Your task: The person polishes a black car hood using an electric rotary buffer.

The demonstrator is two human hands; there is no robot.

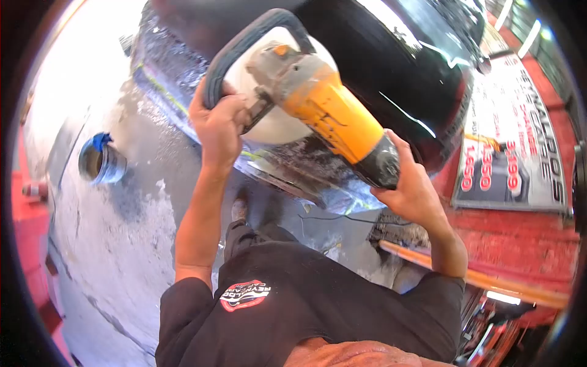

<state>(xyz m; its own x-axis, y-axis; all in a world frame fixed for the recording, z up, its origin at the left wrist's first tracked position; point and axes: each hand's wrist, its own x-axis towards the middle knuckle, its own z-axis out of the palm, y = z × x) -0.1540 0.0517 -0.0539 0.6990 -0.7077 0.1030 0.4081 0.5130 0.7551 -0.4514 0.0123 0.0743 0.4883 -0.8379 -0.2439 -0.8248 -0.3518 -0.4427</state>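
Note:
A yellow and black polisher (336, 113) with a round white pad (287, 128) is held up in front of a glossy black car panel (379, 79). My left hand (221, 125) is wrapped round its black loop handle, at the pad end. Round the dark rear end of the tool body, my right hand (413, 183) is closed. The pad lies behind the tool head, near the car's surface; whether it touches cannot be told. Plastic sheeting (177, 79) with whitish splatter covers the car's lower part.
A bucket (104, 162) with a blue cloth on its rim stands on the wet grey floor (134, 244) at the left. On the right are a printed banner (513, 134), a red surface (501, 238) and an orange beam (477, 278). A dark cord (348, 218) runs below the car.

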